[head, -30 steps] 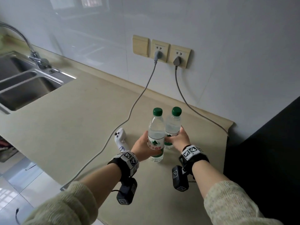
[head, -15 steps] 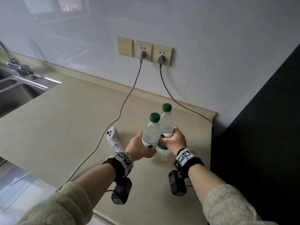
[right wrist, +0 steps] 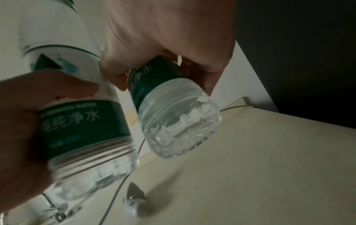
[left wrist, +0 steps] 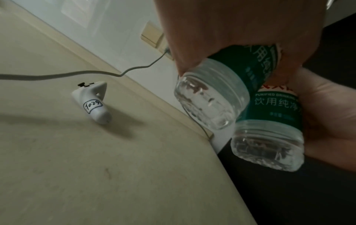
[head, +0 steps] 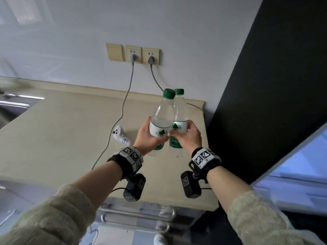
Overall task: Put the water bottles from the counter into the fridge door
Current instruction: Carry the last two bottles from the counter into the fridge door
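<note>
Two clear water bottles with green caps and green-and-white labels hang side by side above the beige counter (head: 62, 131). My left hand (head: 150, 137) grips the left bottle (head: 161, 117) round its label; that bottle's base (left wrist: 210, 99) shows in the left wrist view. My right hand (head: 187, 137) grips the right bottle (head: 180, 112) the same way, its base (right wrist: 179, 126) seen from below. Both bottles stand nearly upright, almost touching. The fridge's dark side (head: 265, 85) rises on the right, and a pale panel (head: 300, 170), probably its open door, juts in at lower right.
A small white controller (head: 120, 136) lies on the counter left of the bottles. Two grey cables (head: 123, 103) run from the wall sockets (head: 141, 54) across the counter. A steel sink (head: 16, 103) is at the far left. Drawer handles (head: 138, 216) sit below the counter edge.
Both hands have lifted the bottles off the counter and raised them. My view has swung right, bringing the fridge side and the pale panel into sight.
</note>
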`<action>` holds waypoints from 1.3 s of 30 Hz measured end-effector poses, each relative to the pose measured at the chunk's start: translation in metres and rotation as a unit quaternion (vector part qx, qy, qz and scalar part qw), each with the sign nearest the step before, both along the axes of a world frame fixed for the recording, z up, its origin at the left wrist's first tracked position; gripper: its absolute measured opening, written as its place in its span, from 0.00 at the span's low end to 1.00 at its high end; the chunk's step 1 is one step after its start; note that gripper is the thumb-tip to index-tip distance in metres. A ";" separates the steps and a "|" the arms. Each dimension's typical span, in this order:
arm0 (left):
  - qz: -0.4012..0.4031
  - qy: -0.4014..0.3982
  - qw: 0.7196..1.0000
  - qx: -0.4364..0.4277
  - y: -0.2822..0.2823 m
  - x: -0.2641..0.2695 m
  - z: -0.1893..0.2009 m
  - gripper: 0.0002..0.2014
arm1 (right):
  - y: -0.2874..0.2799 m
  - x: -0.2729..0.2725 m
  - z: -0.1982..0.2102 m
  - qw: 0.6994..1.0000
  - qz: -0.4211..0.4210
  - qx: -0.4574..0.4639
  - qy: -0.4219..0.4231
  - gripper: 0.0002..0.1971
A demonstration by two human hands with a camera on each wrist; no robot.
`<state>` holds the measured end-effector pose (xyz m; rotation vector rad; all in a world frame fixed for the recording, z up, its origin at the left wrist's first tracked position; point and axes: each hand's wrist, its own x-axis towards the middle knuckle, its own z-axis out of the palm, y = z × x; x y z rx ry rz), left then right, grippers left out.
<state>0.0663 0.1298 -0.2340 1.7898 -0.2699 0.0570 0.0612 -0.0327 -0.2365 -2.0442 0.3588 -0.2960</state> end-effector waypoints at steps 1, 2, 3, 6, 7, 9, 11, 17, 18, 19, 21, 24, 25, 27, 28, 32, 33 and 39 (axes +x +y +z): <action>-0.007 -0.009 1.000 -0.010 -0.001 -0.011 0.005 0.28 | 0.003 -0.015 0.003 1.000 -0.006 0.003 -0.015 0.22; -0.016 -0.015 1.000 -0.018 -0.002 -0.022 0.009 0.29 | 0.006 -0.030 0.006 0.999 -0.014 0.003 -0.035 0.22; -0.024 -0.018 0.999 -0.022 -0.003 -0.031 0.011 0.30 | 0.008 -0.044 0.008 0.998 -0.024 0.001 -0.059 0.23; -0.041 -0.044 0.998 -0.028 -0.009 -0.055 0.019 0.30 | 0.003 -0.081 0.016 0.991 -0.050 0.017 -0.120 0.25; -0.044 -0.061 0.997 -0.026 -0.013 -0.061 0.022 0.29 | -0.001 -0.092 0.020 0.989 -0.059 0.021 -0.134 0.26; -0.061 -0.088 0.994 -0.032 -0.025 -0.074 0.030 0.29 | -0.012 -0.112 0.030 0.983 -0.079 0.019 -0.163 0.28; -0.081 -0.104 0.990 -0.050 -0.041 -0.087 0.042 0.29 | -0.025 -0.131 0.042 0.976 -0.105 0.013 -0.189 0.29; -0.160 -0.160 0.970 -0.085 -0.108 -0.123 0.080 0.29 | -0.079 -0.184 0.073 0.947 -0.201 -0.027 -0.248 0.28; -0.175 -0.162 0.967 -0.092 -0.122 -0.129 0.084 0.30 | -0.090 -0.195 0.077 0.942 -0.220 -0.032 -0.253 0.28; -0.189 -0.164 0.963 -0.102 -0.137 -0.136 0.088 0.31 | -0.101 -0.206 0.082 0.935 -0.241 -0.034 -0.257 0.27; -0.214 -0.159 0.955 -0.129 -0.167 -0.155 0.096 0.31 | -0.126 -0.231 0.091 0.923 -0.281 -0.039 -0.260 0.26; -0.260 -0.140 0.938 -0.182 -0.217 -0.186 0.104 0.33 | -0.164 -0.277 0.099 0.909 -0.321 -0.043 -0.261 0.24; -0.274 -0.135 0.931 -0.198 -0.233 -0.197 0.107 0.33 | -0.176 -0.294 0.101 0.906 -0.330 -0.043 -0.261 0.24; -0.298 -0.130 0.922 -0.210 -0.266 -0.217 0.116 0.30 | -0.200 -0.328 0.106 0.898 -0.344 -0.050 -0.270 0.24; -0.308 -0.132 0.918 -0.212 -0.283 -0.227 0.122 0.29 | -0.212 -0.344 0.111 0.893 -0.351 -0.055 -0.276 0.24; -0.311 -0.170 0.906 -0.232 -0.343 -0.264 0.155 0.28 | -0.253 -0.397 0.141 0.866 -0.396 -0.067 -0.299 0.23; -0.308 -0.179 0.902 -0.243 -0.357 -0.271 0.165 0.28 | -0.263 -0.408 0.150 0.856 -0.409 -0.069 -0.309 0.22; -0.298 -0.183 0.886 -0.304 -0.428 -0.300 0.215 0.28 | -0.312 -0.451 0.233 0.797 -0.439 -0.098 -0.403 0.20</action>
